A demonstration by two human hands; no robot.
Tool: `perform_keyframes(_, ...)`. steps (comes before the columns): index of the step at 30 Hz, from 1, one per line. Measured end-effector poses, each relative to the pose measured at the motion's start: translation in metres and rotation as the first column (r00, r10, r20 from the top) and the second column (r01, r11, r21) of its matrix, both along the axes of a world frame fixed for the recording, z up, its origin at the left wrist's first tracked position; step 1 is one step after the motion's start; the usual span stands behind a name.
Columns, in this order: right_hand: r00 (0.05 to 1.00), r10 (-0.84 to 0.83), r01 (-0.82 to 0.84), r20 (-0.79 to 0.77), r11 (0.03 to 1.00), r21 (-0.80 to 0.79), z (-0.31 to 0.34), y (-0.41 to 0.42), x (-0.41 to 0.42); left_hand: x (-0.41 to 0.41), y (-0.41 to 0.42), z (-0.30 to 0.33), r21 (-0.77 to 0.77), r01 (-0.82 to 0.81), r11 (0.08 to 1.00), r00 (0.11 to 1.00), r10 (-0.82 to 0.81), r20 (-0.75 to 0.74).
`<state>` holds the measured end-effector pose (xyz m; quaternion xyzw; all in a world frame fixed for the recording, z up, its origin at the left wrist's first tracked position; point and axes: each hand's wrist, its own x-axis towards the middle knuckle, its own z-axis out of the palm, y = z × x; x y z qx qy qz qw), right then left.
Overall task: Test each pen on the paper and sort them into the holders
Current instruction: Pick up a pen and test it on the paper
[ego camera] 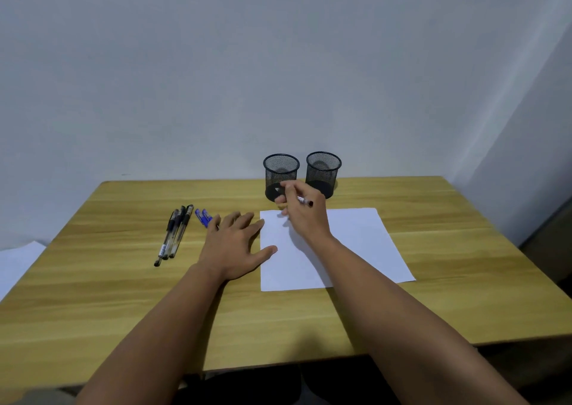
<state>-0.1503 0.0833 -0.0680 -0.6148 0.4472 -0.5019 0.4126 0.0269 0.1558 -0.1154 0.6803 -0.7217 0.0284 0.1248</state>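
A white sheet of paper (349,243) lies on the wooden table (123,287). My right hand (305,215) grips a pen (305,201) in a writing hold over the sheet's far left corner; only the pen's dark rear end shows past my knuckles, and the tip is hidden. My left hand (236,243) lies flat with fingers spread, its thumb on the paper's left edge. Behind the paper stand two black mesh holders, one on the left (281,172) and one on the right (323,171), and I see no pens in them. Black pens (173,234) lie at the left, blue pens (202,216) beside them.
A plain wall rises directly behind the table's far edge. Another white sheet (15,265) lies below the table's left side. The table's near edge runs under my forearms.
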Motion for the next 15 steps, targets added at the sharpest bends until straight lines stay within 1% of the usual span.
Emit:
perform_keyframes(3,1.000,0.015,-0.015,0.008,0.999,0.052,0.000,-0.014,0.013,-0.003,0.001,-0.003,-0.043,-0.001,0.999,0.999,-0.001,-0.038)
perform_keyframes(6,0.999,-0.011,0.008,0.033,0.997,0.081,-0.002,-0.026,0.027,0.000,-0.001,-0.006,-0.058,-0.004,0.998,0.998,0.001,-0.062)
perform_keyframes(10,0.987,-0.006,-0.033,0.160,0.970,0.242,-0.020,-0.033,0.034,0.000,-0.001,-0.006,-0.073,-0.006,0.997,0.997,0.000,-0.080)
perform_keyframes(12,0.991,0.002,-0.039,0.137,0.962,0.269,-0.035,-0.033,0.034,0.000,-0.002,-0.006,-0.078,-0.002,0.997,0.997,-0.004,-0.083)
perform_keyframes(15,0.994,0.012,-0.038,0.105,0.968,0.246,-0.039,-0.034,0.038,0.000,-0.002,-0.005,-0.070,-0.001,0.998,0.996,-0.005,-0.085)
